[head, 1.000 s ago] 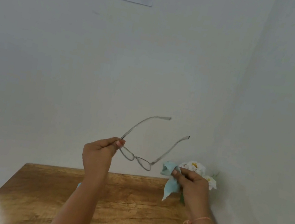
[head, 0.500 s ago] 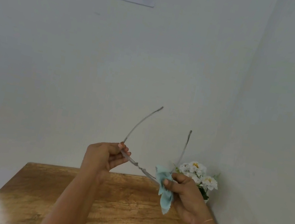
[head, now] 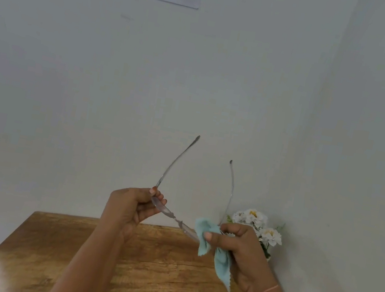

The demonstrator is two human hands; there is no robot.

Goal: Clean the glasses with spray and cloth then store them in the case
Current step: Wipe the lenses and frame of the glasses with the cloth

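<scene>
Since a second ago the glasses (head: 175,216) have tipped from lens-on to edge-on, arms now pointing up toward twelve o'clock, and the right hand (head: 239,248) has closed in with the cloth (head: 215,249). The wooden table (head: 150,275) lies below, with a vase of flowers (head: 258,228) at about three o'clock of the hands, just behind the right one. The left hand (head: 130,208) pinches the frame's left end; the right is clamped on the cloth, wrapped over the right lens. I judge the risks to be flexing the thin frame between opposing grips, or the right wrist knocking the vase. No spray or case shows.
</scene>
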